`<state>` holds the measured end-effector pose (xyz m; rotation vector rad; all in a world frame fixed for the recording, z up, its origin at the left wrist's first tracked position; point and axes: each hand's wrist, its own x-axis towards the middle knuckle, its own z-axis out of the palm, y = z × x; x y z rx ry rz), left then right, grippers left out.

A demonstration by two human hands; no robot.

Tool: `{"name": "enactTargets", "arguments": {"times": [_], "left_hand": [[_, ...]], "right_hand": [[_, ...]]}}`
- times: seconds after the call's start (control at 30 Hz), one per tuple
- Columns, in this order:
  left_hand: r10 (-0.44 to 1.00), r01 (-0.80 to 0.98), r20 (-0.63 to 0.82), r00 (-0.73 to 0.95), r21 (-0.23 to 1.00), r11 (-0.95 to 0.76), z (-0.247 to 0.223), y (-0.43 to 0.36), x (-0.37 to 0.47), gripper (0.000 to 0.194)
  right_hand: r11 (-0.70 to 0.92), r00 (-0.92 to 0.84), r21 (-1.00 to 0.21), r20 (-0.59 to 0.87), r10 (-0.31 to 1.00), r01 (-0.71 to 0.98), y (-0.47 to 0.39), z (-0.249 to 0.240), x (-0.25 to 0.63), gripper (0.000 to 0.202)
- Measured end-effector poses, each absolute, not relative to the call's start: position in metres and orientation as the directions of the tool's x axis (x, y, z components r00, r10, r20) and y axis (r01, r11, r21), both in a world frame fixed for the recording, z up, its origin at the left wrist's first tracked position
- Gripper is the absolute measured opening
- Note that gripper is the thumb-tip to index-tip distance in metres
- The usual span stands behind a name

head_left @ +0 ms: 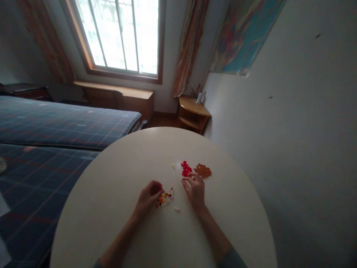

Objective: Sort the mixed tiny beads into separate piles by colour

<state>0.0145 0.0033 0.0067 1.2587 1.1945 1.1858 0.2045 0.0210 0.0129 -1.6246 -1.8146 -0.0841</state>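
My left hand (148, 196) is at the near left edge of a mixed pile of small coloured pieces (166, 199), orange, yellow, pink, white and black. Its thumb and forefinger are pinched together; what they hold, if anything, is too small to name. My right hand (196, 190) reaches just below a heap of small red pieces (186, 169), its thumb and finger drawn close together. Whatever may be between those fingertips cannot be made out. Right beside the red heap lies a heap of brown pieces (203, 170), close above the right knuckles.
A few pale pieces (173, 166) lie left of the red heap, and a pinkish one (177, 209) nearer me. All rest on a round white table (111, 193). A plaid-covered bed (55, 123) stands left, a corner shelf (194, 108) beyond, a wall (292, 130) right.
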Motion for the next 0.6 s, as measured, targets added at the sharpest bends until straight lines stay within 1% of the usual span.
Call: {"name": "enactTargets", "arguments": {"times": [0.17,0.4,0.6], "left_hand": [[0.998,0.031,0.034,0.048,0.999,-0.035,0.004,0.003,0.014,0.017],[0.997,0.051,0.051,0.051,0.997,-0.053,0.004,0.003,0.014,0.016],[0.999,0.065,0.037,0.035,0.997,-0.039,0.007,0.003,0.015,0.016]], "right_hand": [[0.151,0.043,-0.331,0.512,0.858,0.932,0.033,0.017,0.192,0.006],[0.149,0.006,-0.254,0.522,0.853,0.956,0.047,0.014,0.182,0.004],[0.102,0.017,-0.222,0.477,0.879,0.970,0.051,0.014,0.181,0.004]]}}
